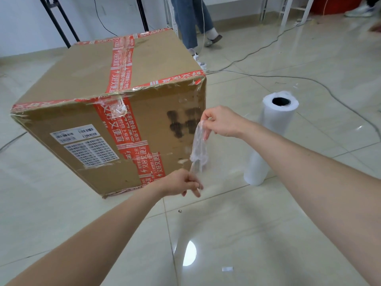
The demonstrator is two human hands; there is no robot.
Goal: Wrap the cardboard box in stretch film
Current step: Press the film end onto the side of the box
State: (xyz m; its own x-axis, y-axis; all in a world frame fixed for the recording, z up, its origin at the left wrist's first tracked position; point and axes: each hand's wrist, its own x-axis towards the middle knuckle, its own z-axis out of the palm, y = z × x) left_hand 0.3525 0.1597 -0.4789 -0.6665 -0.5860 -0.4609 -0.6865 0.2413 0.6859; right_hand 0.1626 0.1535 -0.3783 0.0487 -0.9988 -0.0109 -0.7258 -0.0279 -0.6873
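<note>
The right hand (223, 121) pinches the top of a crumpled strip of film (199, 147) between thumb and fingertips. The left hand (181, 184) pinches its lower end, with the other fingers loosely curled. The strip hangs stretched between them, right hand above and left hand below.

The cardboard box (115, 96) sits on the floor (247, 234) just beyond and to the left of both hands, its near corner right behind the strip. No film lies on it yet, so the wrapping has hardly begun. The roll (270, 141) stands upright to the right of the hands, a little beyond the right wrist. Whether the strip joins the roll is hard to tell, since clear film barely shows against the glossy tiles.

Risks, as I judge them: the film is bunched into a rope and clings to itself, so pulling may tear it rather than open it flat. If it is joined to the roll, a tug could topple the roll, which stands free. A thin pinch could also slip
</note>
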